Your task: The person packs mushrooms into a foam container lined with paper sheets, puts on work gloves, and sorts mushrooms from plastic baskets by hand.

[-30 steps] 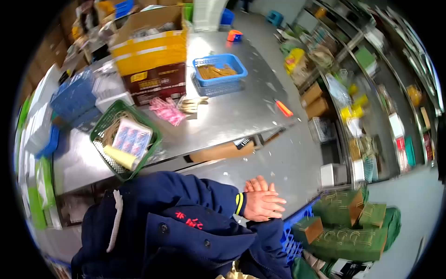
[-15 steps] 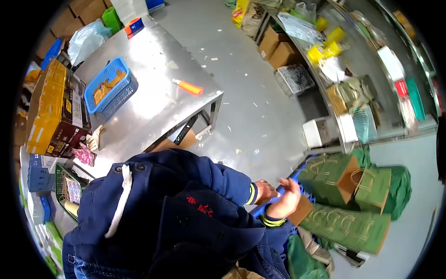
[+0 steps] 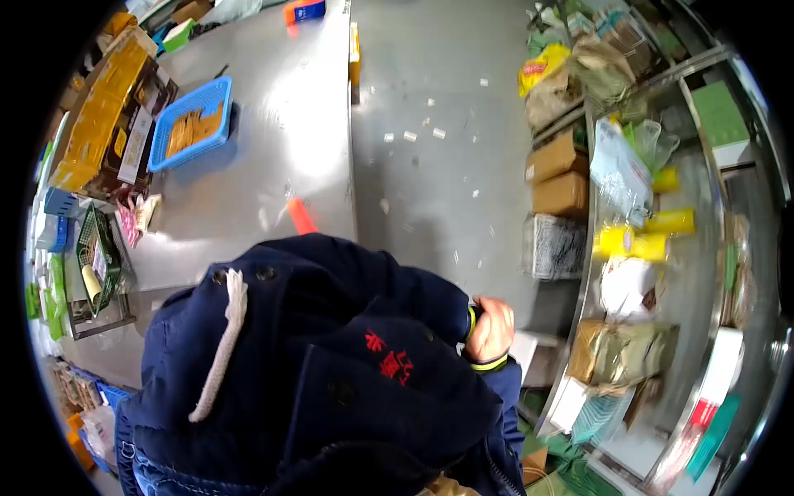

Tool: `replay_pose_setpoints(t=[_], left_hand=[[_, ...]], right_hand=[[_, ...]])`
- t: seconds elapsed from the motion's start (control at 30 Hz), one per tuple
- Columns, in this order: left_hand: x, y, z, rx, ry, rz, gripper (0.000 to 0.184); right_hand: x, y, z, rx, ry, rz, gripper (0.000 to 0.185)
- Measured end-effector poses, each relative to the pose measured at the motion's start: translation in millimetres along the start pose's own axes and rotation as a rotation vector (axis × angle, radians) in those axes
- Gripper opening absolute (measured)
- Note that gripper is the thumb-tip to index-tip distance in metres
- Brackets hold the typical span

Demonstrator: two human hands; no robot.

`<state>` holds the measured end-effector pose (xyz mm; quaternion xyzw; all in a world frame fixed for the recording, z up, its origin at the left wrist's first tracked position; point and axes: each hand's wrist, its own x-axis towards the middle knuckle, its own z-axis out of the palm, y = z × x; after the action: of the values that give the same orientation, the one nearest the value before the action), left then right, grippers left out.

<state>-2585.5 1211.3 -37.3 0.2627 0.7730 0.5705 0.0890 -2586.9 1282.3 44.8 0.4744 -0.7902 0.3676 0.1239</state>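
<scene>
Half curled at near right, with the right hand (image 3: 494, 331) just beside the left cuff (image 3: 472, 322); cannot tell whether gripping, nor how open the hidden left hand. Far left, on the table (image 3: 256, 186), count one blue basket (image 3: 194, 150); on the right shelf (image 3: 695, 66), two brown boxes (image 3: 561, 195).

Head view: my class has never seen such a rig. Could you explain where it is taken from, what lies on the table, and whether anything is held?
There is no machine here, only a person in a navy coat. One camera, worn on the head, looks forward and down, so the wearer's own coat fills the lower middle. One bare hand shows by the cuffs; the other is hidden, and I cannot make out anything held. On the metal table stand a blue plastic basket with brown pieces in it and a cardboard box with yellow tape. A pink glove lies near the box, and an orange object, too blurred to name, near the coat.
</scene>
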Motion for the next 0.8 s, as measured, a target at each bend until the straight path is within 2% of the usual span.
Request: replay_pose_setpoints(t=[0.03, 0.13, 0.2, 0.23, 0.27, 0.3, 0.33, 0.37, 0.4, 0.43, 0.47, 0.5, 0.53, 0.57, 0.63, 0.7, 0.73, 0.8], left_hand=[[26.2, -1.1, -7.7, -0.038, -0.008, 0.020, 0.020], [98.2, -13.3, -43.5, -0.212, 0.047, 0.119, 0.018], [139.2, -40.9, -76.5, -0.385, 0.214, 0.284, 0.017], [153.0, -44.6, -104.0, -0.430, 0.301, 0.331, 0.017], [158.8, -52.6, -133.1, -0.362, 0.291, 0.099, 0.019], [150.6, -59.0, -163.0, -0.302, 0.282, -0.136, 0.021], [141.9, -96.6, -174.9, -0.591, 0.489, -0.069, 0.024], [126.1, -125.7, -196.7, -0.356, 0.744, -0.145, 0.028], [92.4, -127.4, -229.0, -0.075, 0.889, -0.379, 0.031], [53.6, -142.1, -242.3, -0.072, 1.128, -0.520, 0.035], [9.1, -151.6, -248.8, 0.157, 1.347, -0.712, 0.039], [-46.9, -140.7, -258.2, 0.654, 1.357, -0.803, 0.043], [-92.5, -129.5, -253.1, 0.704, 1.451, -1.021, 0.047], [-128.1, -114.4, -233.6, 0.831, 1.725, -1.170, 0.049], [-185.8, -93.5, -188.0, 1.167, 1.828, -1.566, 0.053], [-210.8, -84.4, -155.5, 0.964, 1.957, -2.069, 0.055], [-210.0, -85.3, -145.2, 0.930, 1.974, -2.115, 0.055], [-225.3, -93.7, -148.2, 0.209, 1.814, -2.331, 0.055]], right_hand=[[13.9, 20.9, -6.8, -0.043, 0.020, -0.099, 0.028], [52.3, 71.4, -19.0, -0.076, 0.102, -0.177, 0.041], [83.7, 127.3, -11.4, -0.071, 0.216, -0.231, 0.045], [92.4, 155.3, -4.7, -0.056, 0.239, -0.129, 0.040], [99.9, 184.3, 1.8, -0.039, 0.261, -0.028, 0.035], [121.3, 190.7, -0.1, -0.112, 0.177, 0.086, 0.034], [128.3, 226.3, 7.4, -0.109, 0.083, 0.086, 0.032], [140.9, 252.7, 15.3, -0.029, -0.005, 0.169, 0.031], [153.1, 275.4, 25.6, 0.065, -0.087, 0.239, 0.030], [167.2, 295.3, 34.6, 0.151, -0.191, 0.302, 0.029], [191.0, 308.3, 44.9, 0.197, -0.327, 0.249, 0.029], [208.9, 320.0, 59.8, 0.276, -0.426, 0.291, 0.029], [228.9, 327.6, 77.7, 0.352, -0.530, 0.276, 0.029], [253.0, 331.4, 98.7, 0.423, -0.646, 0.259, 0.029], [298.6, 339.1, 141.3, 0.428, -0.801, 0.126, 0.026], [344.8, 324.2, 194.1, 0.481, -0.929, -0.092, 0.022], [364.4, 317.6, 219.6, 0.494, -0.966, -0.092, 0.020], [396.9, 290.3, 264.8, 0.523, -1.007, -0.109, 0.019]])
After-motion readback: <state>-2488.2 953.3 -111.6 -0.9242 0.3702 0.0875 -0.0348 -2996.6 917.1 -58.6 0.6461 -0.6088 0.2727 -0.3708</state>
